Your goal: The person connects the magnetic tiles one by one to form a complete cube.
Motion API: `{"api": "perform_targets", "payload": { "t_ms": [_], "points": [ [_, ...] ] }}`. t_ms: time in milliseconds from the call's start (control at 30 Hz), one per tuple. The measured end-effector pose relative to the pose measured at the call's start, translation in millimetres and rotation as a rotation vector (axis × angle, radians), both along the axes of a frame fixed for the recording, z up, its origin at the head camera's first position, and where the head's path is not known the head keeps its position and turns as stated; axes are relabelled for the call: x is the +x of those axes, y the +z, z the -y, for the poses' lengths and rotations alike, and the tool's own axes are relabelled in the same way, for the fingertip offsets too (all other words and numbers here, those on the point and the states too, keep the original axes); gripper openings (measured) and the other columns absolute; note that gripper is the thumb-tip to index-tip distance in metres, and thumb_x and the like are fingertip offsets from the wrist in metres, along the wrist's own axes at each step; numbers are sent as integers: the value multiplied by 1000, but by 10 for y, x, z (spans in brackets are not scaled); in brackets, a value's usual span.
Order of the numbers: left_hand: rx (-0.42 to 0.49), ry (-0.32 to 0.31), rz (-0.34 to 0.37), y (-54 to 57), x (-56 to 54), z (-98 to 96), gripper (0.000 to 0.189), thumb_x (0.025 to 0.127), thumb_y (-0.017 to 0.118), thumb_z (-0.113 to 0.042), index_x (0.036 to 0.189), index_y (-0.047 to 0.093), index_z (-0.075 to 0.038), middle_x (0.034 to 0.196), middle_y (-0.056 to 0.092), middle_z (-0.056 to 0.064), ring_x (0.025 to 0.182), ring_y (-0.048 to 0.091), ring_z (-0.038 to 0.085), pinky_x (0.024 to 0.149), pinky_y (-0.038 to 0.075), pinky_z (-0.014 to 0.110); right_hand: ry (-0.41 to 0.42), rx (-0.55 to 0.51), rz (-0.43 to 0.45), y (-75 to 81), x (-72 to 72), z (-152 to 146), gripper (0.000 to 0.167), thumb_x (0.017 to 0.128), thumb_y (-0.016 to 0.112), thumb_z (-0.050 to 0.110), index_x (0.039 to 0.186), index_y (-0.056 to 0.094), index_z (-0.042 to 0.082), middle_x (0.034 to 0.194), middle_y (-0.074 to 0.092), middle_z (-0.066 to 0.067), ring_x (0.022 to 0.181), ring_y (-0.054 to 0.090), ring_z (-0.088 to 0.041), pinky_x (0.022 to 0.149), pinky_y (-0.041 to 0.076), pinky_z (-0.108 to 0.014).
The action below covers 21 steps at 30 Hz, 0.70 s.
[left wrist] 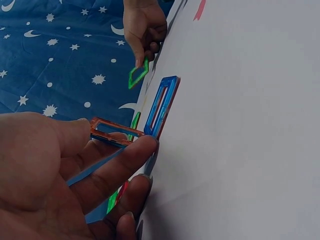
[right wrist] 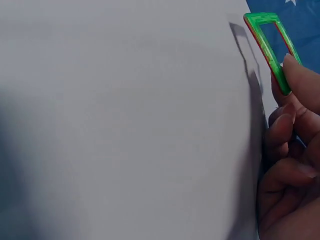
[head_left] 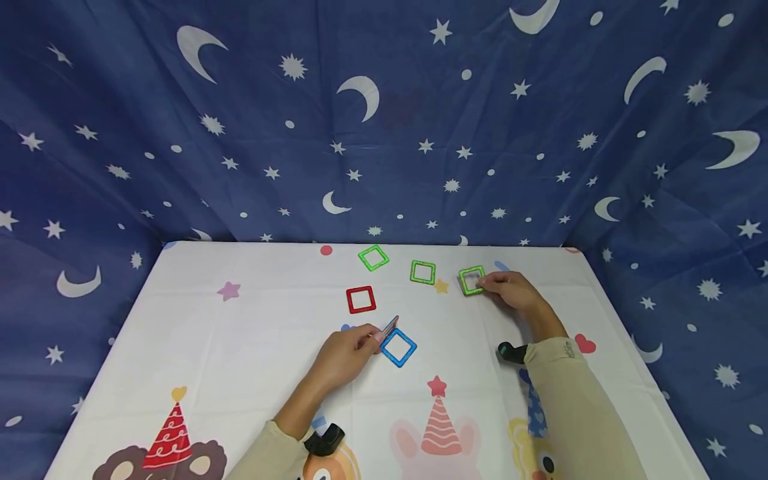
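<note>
My left hand (head_left: 345,357) pinches an orange square magnetic tile frame (left wrist: 117,125) on edge between thumb and fingers, with a blue strip along its underside. At its fingertips is a blue square tile frame (head_left: 409,357), which meets the orange one at a corner in the left wrist view. To the right, my right hand (head_left: 516,293) pinches a green square tile frame (head_left: 463,283) by its near right corner. Red shows along that tile's edge (right wrist: 260,45) in the right wrist view, and its shadow falls on the tablecloth beside it.
A red square frame (head_left: 360,289) lies beyond my left hand. Two more green frames lie further back, one at centre (head_left: 423,283) and one left of it (head_left: 381,265). The white printed tablecloth (head_left: 270,320) ends at a dark blue star-patterned curtain (head_left: 408,193).
</note>
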<state>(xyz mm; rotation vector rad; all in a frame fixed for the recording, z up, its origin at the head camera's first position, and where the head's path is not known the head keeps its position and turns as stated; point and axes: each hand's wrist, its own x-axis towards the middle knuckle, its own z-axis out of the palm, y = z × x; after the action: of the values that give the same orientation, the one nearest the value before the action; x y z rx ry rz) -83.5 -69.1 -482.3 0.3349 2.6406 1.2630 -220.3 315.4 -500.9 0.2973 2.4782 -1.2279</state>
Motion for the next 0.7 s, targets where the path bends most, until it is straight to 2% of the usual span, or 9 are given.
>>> {"api": "perform_targets", "payload": {
  "t_ms": [133,267,467,600,700],
  "points": [
    [3,0,13,-5,0,-2,20,105,57,-31,104,73,-19,83,72,-4,70,55,9,66,42,28,-3,-31,-16,27,58,70,45,96,70,42,121,70,5,106,61,4,96,48,-18,81,41,-28],
    [1,7,18,-19,-7,3,20,105,57,-31,104,73,-20,82,71,-4,70,54,9,65,41,28,-14,-117,9,97,124,198,46,97,70,39,123,69,1,96,61,6,90,49,-19,77,41,-29],
    [4,6,16,-34,-7,12,21,105,57,-31,104,73,-19,82,71,-4,69,54,9,65,41,28,-48,-244,74,161,193,347,51,96,70,43,126,69,1,81,56,7,78,48,-15,65,37,-26],
    [4,-2,16,-36,-4,8,21,105,56,-31,104,73,-19,82,71,-4,69,53,9,64,41,28,-8,-320,89,174,228,416,49,99,67,39,126,68,-2,76,52,6,68,44,-12,57,31,-24],
    [9,0,14,-34,-1,8,21,105,56,-32,104,73,-19,82,72,-4,69,54,9,65,41,28,48,-352,104,171,257,485,45,101,65,35,125,68,-3,76,50,5,67,42,-11,55,30,-23]
  ]
}}
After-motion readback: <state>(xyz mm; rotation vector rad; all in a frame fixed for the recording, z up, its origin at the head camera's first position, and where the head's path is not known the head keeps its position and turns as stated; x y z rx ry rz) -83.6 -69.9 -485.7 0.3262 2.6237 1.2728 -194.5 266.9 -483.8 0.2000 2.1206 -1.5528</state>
